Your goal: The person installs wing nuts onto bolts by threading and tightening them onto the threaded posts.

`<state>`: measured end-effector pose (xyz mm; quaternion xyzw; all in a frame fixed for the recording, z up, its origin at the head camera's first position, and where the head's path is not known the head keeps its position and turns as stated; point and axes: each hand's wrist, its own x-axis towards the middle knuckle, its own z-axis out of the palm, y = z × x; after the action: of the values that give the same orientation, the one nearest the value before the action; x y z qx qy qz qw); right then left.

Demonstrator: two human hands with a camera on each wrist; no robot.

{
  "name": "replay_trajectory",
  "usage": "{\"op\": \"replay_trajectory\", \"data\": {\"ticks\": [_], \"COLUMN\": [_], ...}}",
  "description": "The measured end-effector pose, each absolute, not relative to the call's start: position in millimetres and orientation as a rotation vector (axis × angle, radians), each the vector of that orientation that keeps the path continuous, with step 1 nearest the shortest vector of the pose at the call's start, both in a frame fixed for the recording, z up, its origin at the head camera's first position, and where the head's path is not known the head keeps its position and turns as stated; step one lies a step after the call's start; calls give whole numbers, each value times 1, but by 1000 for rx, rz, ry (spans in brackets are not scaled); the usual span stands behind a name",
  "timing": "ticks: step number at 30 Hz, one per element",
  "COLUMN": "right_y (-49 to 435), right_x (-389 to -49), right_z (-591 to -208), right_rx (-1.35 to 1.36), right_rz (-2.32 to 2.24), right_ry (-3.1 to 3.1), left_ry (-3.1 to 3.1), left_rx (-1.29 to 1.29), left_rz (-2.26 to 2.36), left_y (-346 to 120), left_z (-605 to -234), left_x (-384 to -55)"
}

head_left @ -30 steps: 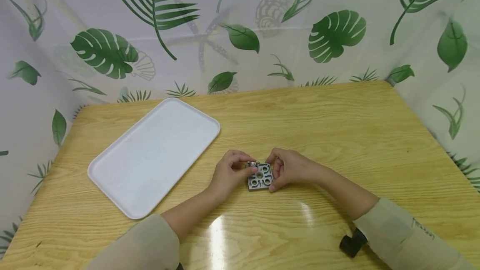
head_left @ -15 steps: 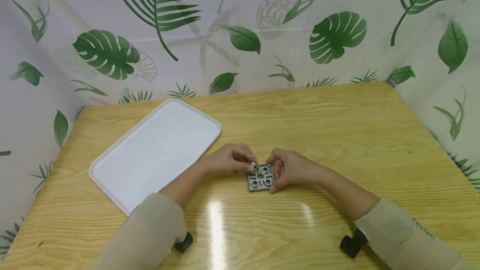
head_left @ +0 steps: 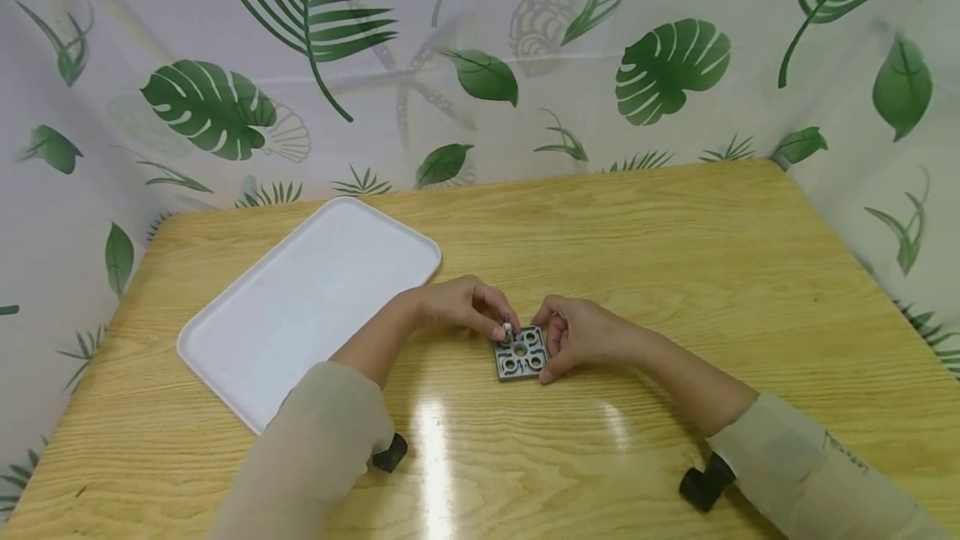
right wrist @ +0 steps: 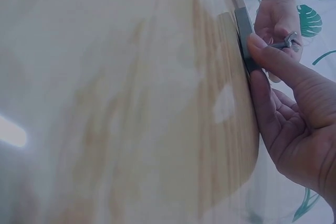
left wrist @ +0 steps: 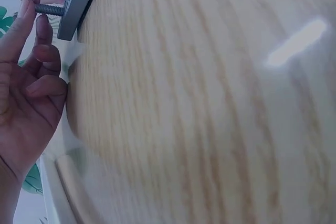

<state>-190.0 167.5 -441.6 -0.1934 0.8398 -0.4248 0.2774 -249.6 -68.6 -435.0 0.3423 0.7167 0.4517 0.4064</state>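
A square grey metal plate [head_left: 521, 367] with several round holes lies flat on the table. Over its far left corner stands a wing bolt [head_left: 507, 328], pinched between thumb and fingers of my left hand [head_left: 459, 305]. The left wrist view shows its threaded shank [left wrist: 50, 10] meeting the plate's face; how deep it sits in the hole is hidden. My right hand [head_left: 592, 336] grips the plate's right edge, thumb at the near corner and fingers at the far one. In the right wrist view, the bolt's winged head [right wrist: 290, 39] shows beyond the right thumb.
A white rectangular tray [head_left: 300, 307] lies at an angle on the left of the wooden table [head_left: 675, 248], partly behind the left forearm. A leaf-printed cloth [head_left: 450, 15] hangs behind the table. Black wrist mounts stick out below both sleeves.
My left forearm has swung up and left, over the tray's edge, and the left fingers have shifted round the bolt, which now shows more upright. The right hand and plate stay nearly still.
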Motion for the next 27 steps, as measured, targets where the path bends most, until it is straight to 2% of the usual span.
{"op": "replay_trajectory", "data": {"ticks": [7,17,27], "right_y": [169,168,167], "right_x": [-190,-188,-189], "right_z": [-441,-440,-443], "right_rx": [-522,-535,-545], "right_rz": [-1135,-1130,-1094], "right_ry": [2262,2285,2307], "left_ry": [1976,2254,2376], "left_rx": [788,376,309], "left_rz": [1286,1821,1955], "left_y": [-70,-49,-43], "left_z": [-439,-457,-463], "left_x": [-229,-164,-152]}}
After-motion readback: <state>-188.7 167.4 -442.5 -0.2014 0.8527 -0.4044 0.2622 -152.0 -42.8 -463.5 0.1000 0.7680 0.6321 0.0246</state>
